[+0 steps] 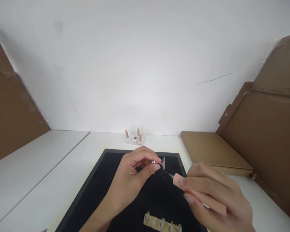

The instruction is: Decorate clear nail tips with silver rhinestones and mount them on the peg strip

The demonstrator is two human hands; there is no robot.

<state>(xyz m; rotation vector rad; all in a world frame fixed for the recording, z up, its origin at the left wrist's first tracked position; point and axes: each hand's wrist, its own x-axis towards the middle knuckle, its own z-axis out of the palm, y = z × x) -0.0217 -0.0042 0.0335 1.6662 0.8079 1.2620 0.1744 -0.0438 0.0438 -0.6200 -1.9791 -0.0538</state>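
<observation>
Item: light, seemingly fragile clear-tipped piece (163, 163), pinched in your left hand (131, 178) (its stem (161, 163) suited fingertips). Item: stiff-looking pink tool (178, 180), barrel gripped by your right hand (222, 191).

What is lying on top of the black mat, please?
On the black mat, a tan strip bears small translucent pieces. The left hand and right hand cover parts, so anything beneath them cannot be seen.

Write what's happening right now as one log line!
left hand: holds small clear piece | right hand: holds pink tool, tip near piece | strip: on black mat
</observation>
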